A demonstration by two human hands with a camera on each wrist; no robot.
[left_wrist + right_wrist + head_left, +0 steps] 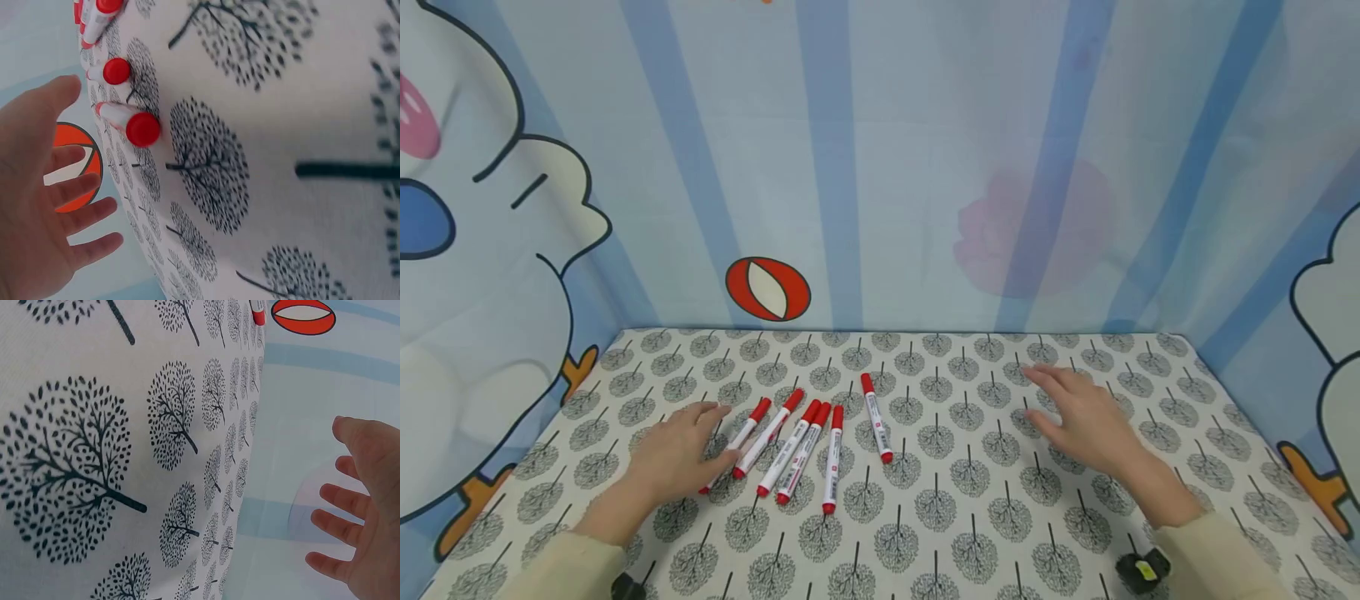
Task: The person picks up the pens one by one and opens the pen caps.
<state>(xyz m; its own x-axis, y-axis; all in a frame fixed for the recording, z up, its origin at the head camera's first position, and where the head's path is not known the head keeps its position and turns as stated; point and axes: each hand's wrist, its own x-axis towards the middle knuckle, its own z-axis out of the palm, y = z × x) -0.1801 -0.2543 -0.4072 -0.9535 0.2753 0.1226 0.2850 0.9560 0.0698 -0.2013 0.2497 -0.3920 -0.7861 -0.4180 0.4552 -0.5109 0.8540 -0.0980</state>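
Several white markers with red caps and red ends lie on the tree-print cloth. In the head view the leftmost marker (743,435) is partly hidden by my left hand (676,457), whose thumb overlaps it. That hand holds nothing, and in the left wrist view its fingers are spread beside the nearest marker (128,122). A tight pair, including one marker (805,454), lies further right, then a single marker (833,460). Apart from these is another marker (877,418), toward the middle. My right hand (1086,421) hovers over the cloth on the right, fingers loosely extended, holding nothing.
The patterned cloth (936,508) covers the table. A blue striped curtain with cartoon prints (910,167) stands along its back edge and sides. A small black device with a yellow-green patch (1142,571) is by the right wrist.
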